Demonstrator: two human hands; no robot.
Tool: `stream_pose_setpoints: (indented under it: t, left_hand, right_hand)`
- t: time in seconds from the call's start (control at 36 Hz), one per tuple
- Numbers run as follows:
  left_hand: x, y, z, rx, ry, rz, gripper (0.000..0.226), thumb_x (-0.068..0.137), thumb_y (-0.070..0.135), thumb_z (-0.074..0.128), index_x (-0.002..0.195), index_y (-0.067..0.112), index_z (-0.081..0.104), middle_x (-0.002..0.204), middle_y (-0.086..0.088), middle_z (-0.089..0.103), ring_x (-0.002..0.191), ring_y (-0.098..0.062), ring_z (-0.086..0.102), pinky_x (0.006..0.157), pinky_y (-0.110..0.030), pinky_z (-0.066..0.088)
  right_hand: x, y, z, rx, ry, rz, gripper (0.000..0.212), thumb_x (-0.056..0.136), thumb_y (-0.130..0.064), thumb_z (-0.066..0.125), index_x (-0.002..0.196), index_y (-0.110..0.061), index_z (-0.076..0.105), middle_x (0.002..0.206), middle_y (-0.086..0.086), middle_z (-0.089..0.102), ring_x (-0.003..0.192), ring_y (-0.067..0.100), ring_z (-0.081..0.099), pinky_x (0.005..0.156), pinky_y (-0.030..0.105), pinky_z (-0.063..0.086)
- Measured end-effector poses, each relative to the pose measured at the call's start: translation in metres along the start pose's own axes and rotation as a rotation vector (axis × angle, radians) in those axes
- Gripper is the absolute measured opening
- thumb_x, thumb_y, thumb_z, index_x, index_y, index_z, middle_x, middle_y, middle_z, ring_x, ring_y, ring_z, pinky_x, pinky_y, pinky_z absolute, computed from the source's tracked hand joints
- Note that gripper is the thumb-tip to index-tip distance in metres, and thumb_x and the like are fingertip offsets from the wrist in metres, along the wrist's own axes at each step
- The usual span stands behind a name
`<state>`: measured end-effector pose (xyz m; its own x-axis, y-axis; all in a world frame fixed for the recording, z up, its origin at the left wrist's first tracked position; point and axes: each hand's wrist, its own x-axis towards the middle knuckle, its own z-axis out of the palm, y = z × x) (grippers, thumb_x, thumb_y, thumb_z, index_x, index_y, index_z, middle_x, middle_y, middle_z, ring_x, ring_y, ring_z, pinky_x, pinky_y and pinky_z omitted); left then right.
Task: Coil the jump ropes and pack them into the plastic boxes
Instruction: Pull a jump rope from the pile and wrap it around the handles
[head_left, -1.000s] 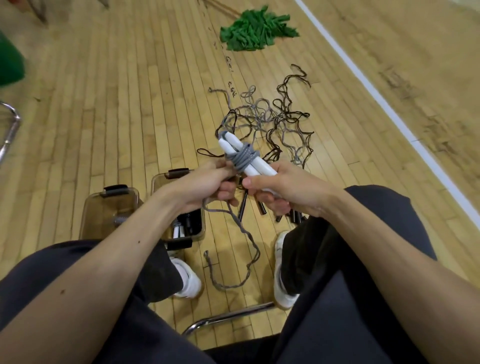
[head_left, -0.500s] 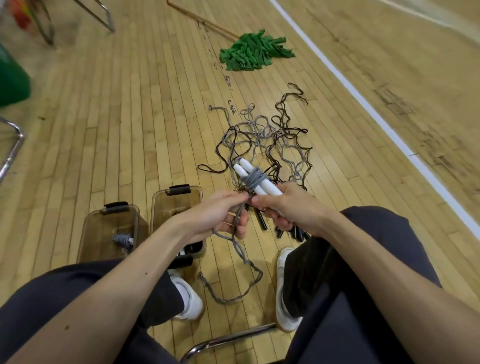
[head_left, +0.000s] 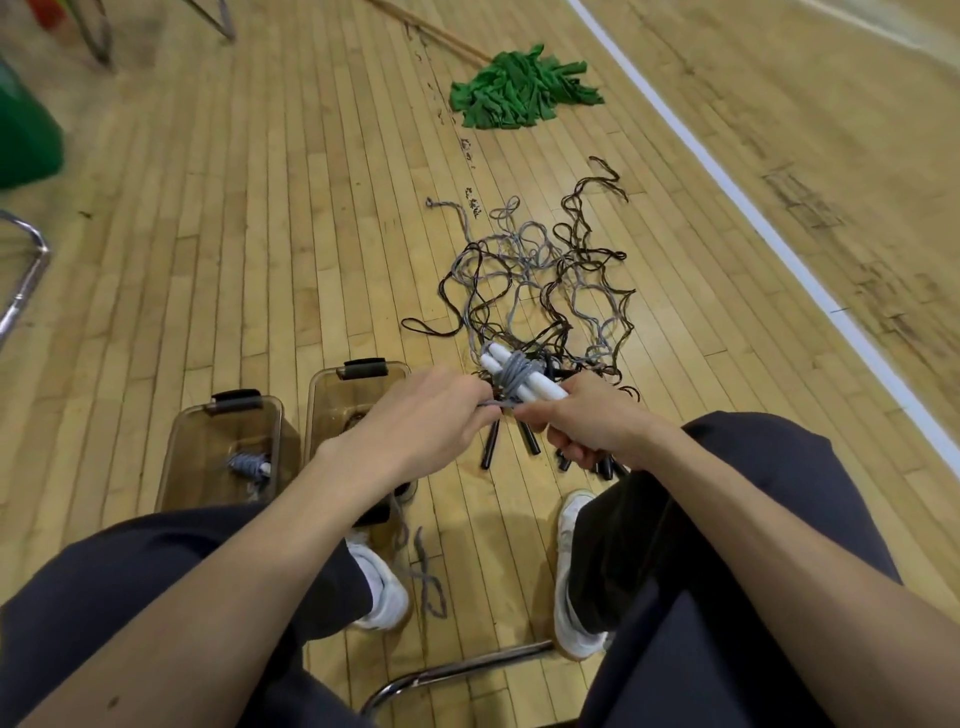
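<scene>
Gym floorboards (head_left: 260, 218) below, the right hand (head_left: 587, 421) grips white handles (head_left: 524, 382) steady while the left hand (head_left: 426, 415) pinches gray cord (head_left: 514, 371) taut for wrapping.

head cam – looks down, forward, near hands (head_left: 519, 421)

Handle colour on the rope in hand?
White handles, wrapped in grey cord; head view.

left hand (head_left: 421, 421), right hand (head_left: 592, 431) on rope (head_left: 514, 371)
</scene>
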<state>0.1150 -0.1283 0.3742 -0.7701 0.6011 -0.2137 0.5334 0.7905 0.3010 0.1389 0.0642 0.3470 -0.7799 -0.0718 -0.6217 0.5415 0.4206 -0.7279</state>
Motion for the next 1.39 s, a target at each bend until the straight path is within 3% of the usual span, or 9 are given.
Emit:
stream_pose_setpoints:
  t: [0.11,0.42,0.53,0.69,0.83,0.97,1.06,1.22,1.39]
  left_hand:
    - [-0.001,-0.003,-0.007,-0.016,-0.065,0.096,0.031,0.101,0.041,0.054,0.072,0.029,0.056,0.067,0.008,0.052,0.067,-0.017,0.054,0.06,-0.031,0.041]
    - [0.001,-0.001,-0.005,-0.411,-0.126,0.079,0.016,0.076,0.038,0.085,0.078,0.023,0.077,0.068,0.013,0.068,0.069,0.0,0.062,0.062,-0.019,0.049]
    - [0.003,0.004,-0.005,-0.544,-0.172,0.063,0.016,0.071,0.036,0.088,0.073,0.025,0.077,0.072,0.009,0.071,0.073,-0.009,0.065,0.072,-0.034,0.055]
    - [0.005,0.008,-0.008,-0.813,-0.246,0.063,0.019,0.072,0.021,0.089,0.078,0.008,0.077,0.063,-0.007,0.061,0.049,-0.022,0.044,0.042,-0.03,0.038]
    - [0.007,0.008,-0.002,-0.948,-0.246,0.087,0.013,0.077,0.018,0.085,0.075,0.009,0.075,0.073,-0.023,0.062,0.046,-0.014,0.044,0.041,-0.024,0.035]
    - [0.013,0.006,0.007,-1.073,-0.219,0.121,0.009,0.08,0.013,0.08,0.074,0.015,0.073,0.062,0.001,0.063,0.049,-0.004,0.048,0.048,-0.015,0.038]
    - [0.015,0.001,0.009,-1.144,-0.196,0.058,0.017,0.072,0.031,0.073,0.077,0.015,0.073,0.06,0.003,0.059,0.049,-0.008,0.046,0.047,-0.018,0.036]
    - [0.015,0.0,0.01,-1.247,-0.124,-0.197,0.037,0.105,0.007,0.034,0.074,0.009,0.054,0.052,0.002,0.045,0.039,-0.006,0.032,0.038,-0.018,0.025]
    - [0.017,0.003,0.014,-1.256,-0.133,-0.181,0.038,0.11,0.019,0.023,0.095,0.004,0.054,0.063,-0.012,0.039,0.043,-0.012,0.033,0.039,-0.02,0.031]
  right_hand:
    - [0.001,0.001,0.005,-0.136,-0.149,0.086,0.029,0.095,-0.032,0.069,0.083,-0.006,0.063,0.054,0.0,0.051,0.039,0.012,0.043,0.04,0.021,0.038]
    - [-0.01,-0.004,0.02,-0.443,-0.595,0.147,0.035,0.094,-0.041,0.068,0.082,-0.008,0.065,0.055,-0.001,0.05,0.043,0.013,0.044,0.049,0.024,0.04]
    - [-0.016,-0.006,0.02,-0.437,-0.722,0.104,0.033,0.097,-0.037,0.066,0.087,-0.006,0.064,0.054,-0.001,0.046,0.041,0.012,0.042,0.042,0.021,0.037]
    - [-0.024,-0.01,0.014,-0.355,-0.858,0.069,0.028,0.099,-0.034,0.064,0.087,-0.009,0.066,0.053,-0.001,0.042,0.04,0.012,0.04,0.04,0.019,0.036]
    - [-0.028,-0.01,0.008,-0.27,-0.91,0.05,0.025,0.099,-0.032,0.062,0.085,-0.012,0.068,0.053,-0.001,0.043,0.041,0.011,0.04,0.042,0.02,0.033]
    - [-0.03,-0.009,0.003,-0.089,-0.918,-0.025,0.021,0.096,-0.028,0.062,0.085,-0.011,0.07,0.05,-0.002,0.045,0.037,0.01,0.041,0.04,0.019,0.034]
    - [-0.031,-0.009,-0.001,0.053,-0.903,-0.096,0.021,0.09,-0.03,0.071,0.083,-0.011,0.072,0.049,-0.002,0.046,0.036,0.01,0.042,0.039,0.018,0.035]
    - [-0.03,-0.011,-0.016,0.426,-0.83,-0.159,0.037,0.071,-0.046,0.082,0.076,-0.012,0.071,0.048,-0.003,0.043,0.033,0.006,0.038,0.038,0.013,0.03]
    - [-0.027,-0.014,-0.017,0.493,-0.6,-0.16,0.012,0.085,-0.018,0.065,0.077,-0.009,0.067,0.051,-0.001,0.04,0.035,0.006,0.032,0.037,0.015,0.023]
